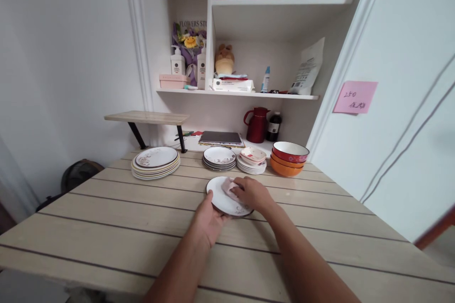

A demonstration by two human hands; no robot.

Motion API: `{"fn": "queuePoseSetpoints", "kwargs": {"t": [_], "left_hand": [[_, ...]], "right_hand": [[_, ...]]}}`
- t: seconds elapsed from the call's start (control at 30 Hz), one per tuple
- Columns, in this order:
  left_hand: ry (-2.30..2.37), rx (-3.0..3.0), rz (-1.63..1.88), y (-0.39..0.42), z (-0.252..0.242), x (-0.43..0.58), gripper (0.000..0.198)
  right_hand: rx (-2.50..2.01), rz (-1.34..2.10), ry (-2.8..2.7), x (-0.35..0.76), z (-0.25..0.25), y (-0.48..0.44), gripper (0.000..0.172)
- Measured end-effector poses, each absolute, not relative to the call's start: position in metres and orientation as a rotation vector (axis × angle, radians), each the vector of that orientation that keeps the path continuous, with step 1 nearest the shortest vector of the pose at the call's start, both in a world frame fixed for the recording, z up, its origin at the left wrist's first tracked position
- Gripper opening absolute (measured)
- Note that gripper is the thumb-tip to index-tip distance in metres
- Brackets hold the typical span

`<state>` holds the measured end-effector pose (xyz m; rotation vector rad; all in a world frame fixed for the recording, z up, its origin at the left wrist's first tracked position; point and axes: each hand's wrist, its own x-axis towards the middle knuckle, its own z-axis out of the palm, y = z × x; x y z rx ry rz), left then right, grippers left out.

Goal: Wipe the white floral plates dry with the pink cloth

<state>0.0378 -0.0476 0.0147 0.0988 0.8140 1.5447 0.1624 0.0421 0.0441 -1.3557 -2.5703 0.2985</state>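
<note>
A white plate [219, 195] with a dark rim and a brown floral print is tilted a little above the wooden table, in the middle of the head view. My left hand [209, 218] grips its near left edge, thumb on top and fingers underneath. My right hand [253, 192] is closed on a pale pinkish cloth [229, 187] and presses it on the plate's upper face. Behind the plate stands a stack of similar small plates [219, 155]. Right of that stack are white saucers [251, 169] with small patterned dishes [253, 154] on top.
Larger plates [156, 157] are stacked at the left, near a small raised shelf [147, 117] on black legs. Red and orange bowls [287, 164] are stacked at the right. Behind them stand a red jug [257, 125], a dark bottle [274, 127] and a laptop-like dark slab [221, 137].
</note>
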Motion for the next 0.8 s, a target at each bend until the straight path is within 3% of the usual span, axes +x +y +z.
{"fn": "queuePoseSetpoints", "kwargs": {"t": [0.43, 0.8], "left_hand": [[0.821, 0.091, 1.537, -0.048, 0.015, 0.038, 0.03], [0.814, 0.119, 1.529, -0.047, 0.012, 0.038, 0.033]], "right_hand": [[-0.856, 0.515, -2.702, 0.165, 0.051, 0.024, 0.02], [-1.247, 0.393, -2.556, 0.16, 0.04, 0.037, 0.029]]}}
